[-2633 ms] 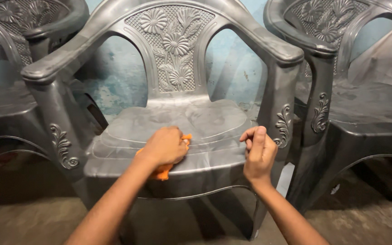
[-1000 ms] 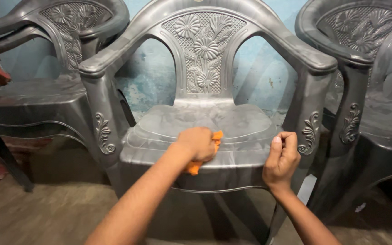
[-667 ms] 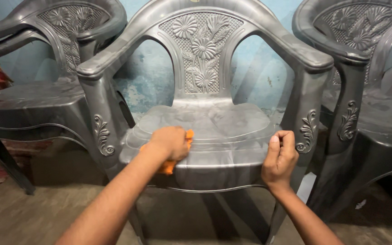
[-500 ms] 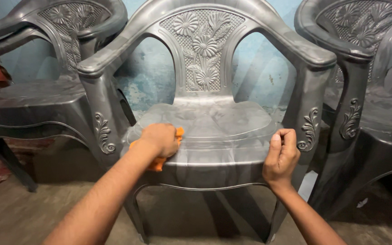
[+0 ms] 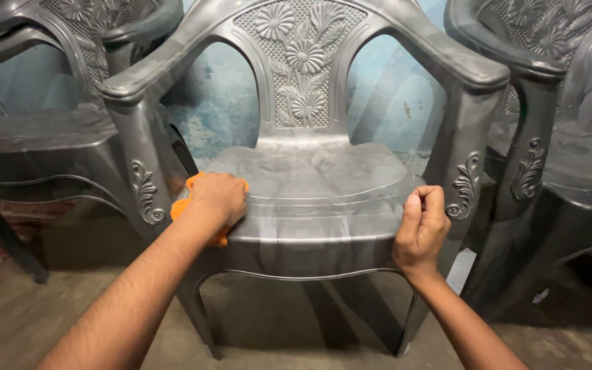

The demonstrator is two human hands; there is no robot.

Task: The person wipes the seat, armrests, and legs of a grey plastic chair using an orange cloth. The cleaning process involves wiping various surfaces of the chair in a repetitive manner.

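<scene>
Orange cloth (image 5: 185,205), small and crumpled, pressed flat on the front left corner of the seat, mostly hidden under the left hand (image 5: 217,199) with only bright edges showing at the wrist side and beneath the palm. Left hand closed down over the cloth, fingers curled, knuckles up, forearm reaching in from the lower left. Right hand (image 5: 421,229) clenched around the front right edge of the seat, thumb on top, fingers wrapped under the rim, just beside the scroll ornament on the armrest post. Grey plastic armchair (image 5: 323,178) at centre, glossy, with pale streaks across the seat, a moulded flower panel on lattice in the backrest, curved armrests and scroll relief on both front posts. Second grey chair (image 5: 42,137) close on the left, third grey chair (image 5: 563,157) close on the right, same pattern. Worn blue wall (image 5: 224,103) visible through the backrest gaps. Bare grey floor (image 5: 49,301) beneath. No packages, labels or signs in view.
</scene>
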